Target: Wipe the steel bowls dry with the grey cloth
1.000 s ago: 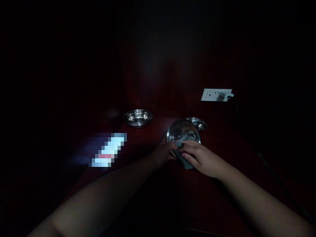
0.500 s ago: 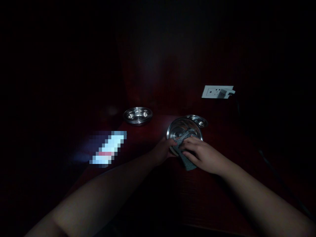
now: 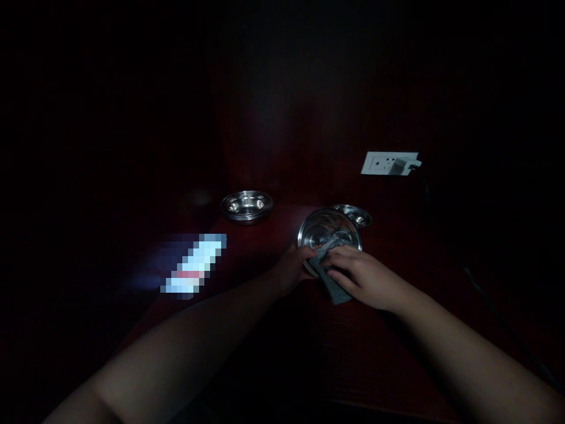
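Note:
A shiny metal bowl (image 3: 315,227) is tilted with its mouth toward me, above the dark red table. My left hand (image 3: 295,268) grips its lower left rim, the thumb over the edge and the other fingers mostly hidden beneath. A grey-green cloth (image 3: 339,291) lies partly inside the bowl and hangs over the near rim. My right hand (image 3: 364,277) is closed on this cloth, its fingers pressing it into the bowl; the fingertips are partly hidden.
A stack of metal bowls (image 3: 247,207) stands at the back left. Another metal dish (image 3: 359,216) sits behind the held bowl. A bright pixelated patch (image 3: 194,265) lies at left. A white wall socket (image 3: 391,164) holds a plug; a dark cable (image 3: 494,312) runs at right. Surroundings are very dark.
Almost nothing differs. The bowl and cloth have shifted up very slightly in view, with both hands keeping the same hold.

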`<state>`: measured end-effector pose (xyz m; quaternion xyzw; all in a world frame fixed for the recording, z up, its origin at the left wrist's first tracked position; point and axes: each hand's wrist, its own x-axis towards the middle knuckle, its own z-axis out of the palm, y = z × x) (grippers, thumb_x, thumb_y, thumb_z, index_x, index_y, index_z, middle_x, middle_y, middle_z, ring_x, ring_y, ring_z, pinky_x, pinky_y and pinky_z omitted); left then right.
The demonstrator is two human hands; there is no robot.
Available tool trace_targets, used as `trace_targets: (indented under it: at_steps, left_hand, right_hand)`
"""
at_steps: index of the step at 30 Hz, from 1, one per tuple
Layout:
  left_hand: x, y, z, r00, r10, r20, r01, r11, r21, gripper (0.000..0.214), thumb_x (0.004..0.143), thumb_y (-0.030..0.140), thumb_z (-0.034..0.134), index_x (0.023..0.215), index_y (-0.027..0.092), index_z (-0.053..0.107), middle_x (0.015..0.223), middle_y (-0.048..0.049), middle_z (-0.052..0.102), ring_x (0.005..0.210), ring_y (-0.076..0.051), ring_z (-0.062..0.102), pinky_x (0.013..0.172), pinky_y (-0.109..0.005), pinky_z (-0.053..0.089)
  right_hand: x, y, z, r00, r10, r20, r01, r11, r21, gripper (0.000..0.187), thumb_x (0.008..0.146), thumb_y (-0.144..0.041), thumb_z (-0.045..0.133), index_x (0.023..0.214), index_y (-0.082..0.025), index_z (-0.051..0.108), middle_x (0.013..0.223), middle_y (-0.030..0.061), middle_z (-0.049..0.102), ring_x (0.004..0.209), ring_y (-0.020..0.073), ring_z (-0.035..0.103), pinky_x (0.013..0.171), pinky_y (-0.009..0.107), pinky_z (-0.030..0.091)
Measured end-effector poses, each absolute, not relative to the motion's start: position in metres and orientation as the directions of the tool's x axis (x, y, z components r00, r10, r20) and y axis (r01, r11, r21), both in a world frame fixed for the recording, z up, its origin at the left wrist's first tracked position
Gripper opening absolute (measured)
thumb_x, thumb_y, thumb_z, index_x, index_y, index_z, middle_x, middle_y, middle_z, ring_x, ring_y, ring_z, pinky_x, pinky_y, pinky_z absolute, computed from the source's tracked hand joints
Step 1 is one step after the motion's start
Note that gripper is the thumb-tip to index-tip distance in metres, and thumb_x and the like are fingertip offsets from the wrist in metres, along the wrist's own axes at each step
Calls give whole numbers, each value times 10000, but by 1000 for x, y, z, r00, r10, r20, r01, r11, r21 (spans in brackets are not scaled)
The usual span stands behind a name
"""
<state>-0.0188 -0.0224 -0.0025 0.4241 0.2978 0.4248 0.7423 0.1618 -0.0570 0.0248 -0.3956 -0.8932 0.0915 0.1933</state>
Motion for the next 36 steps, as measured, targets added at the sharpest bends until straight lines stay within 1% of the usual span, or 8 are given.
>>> trace_targets:
  at_steps: [8,13,22,29,36]
  left_hand:
    - [-19,-22,-3,477,876,-70,-389,282,877,392,609,267,669,984,153,668,874,-60,698,775,-203,643,705,-356,535]
    - [-20,-21,-4,477,874,-92,-376,298,877,363,610,278,666,943,134,678,838,-60,697,760,-196,642,718,-350,528]
    - [-20,-21,-6,509,859,-54,-398,291,870,383,620,271,668,984,151,661,851,-51,695,771,-191,640,718,-347,529]
    - [-20,-22,-3,499,864,-68,-379,288,880,351,615,264,659,946,150,672,836,-43,690,767,-190,638,719,-346,526]
    - [-20,-20,-6,511,857,-63,-369,285,885,384,622,274,658,989,161,661,864,-49,693,794,-202,640,748,-374,520]
  right_hand:
    - [162,-57,24,-615,741,269,668,671,-322,148,916,-224,514,971,-187,646,1013,92,628,979,231,560,888,416,462]
    - [162,-57,24,-618,738,271,662,674,-329,165,917,-232,512,968,-191,664,999,93,635,974,236,566,867,424,477]
    - [162,-56,25,-618,742,259,662,669,-337,171,910,-226,514,895,-180,677,993,103,640,969,238,576,868,426,483]
    - [163,-56,24,-616,740,269,656,672,-345,169,911,-228,519,928,-185,681,1011,96,643,985,236,579,886,426,483]
    - [163,-55,24,-613,739,278,655,673,-343,161,900,-225,532,917,-187,688,1000,99,650,967,238,589,872,426,488]
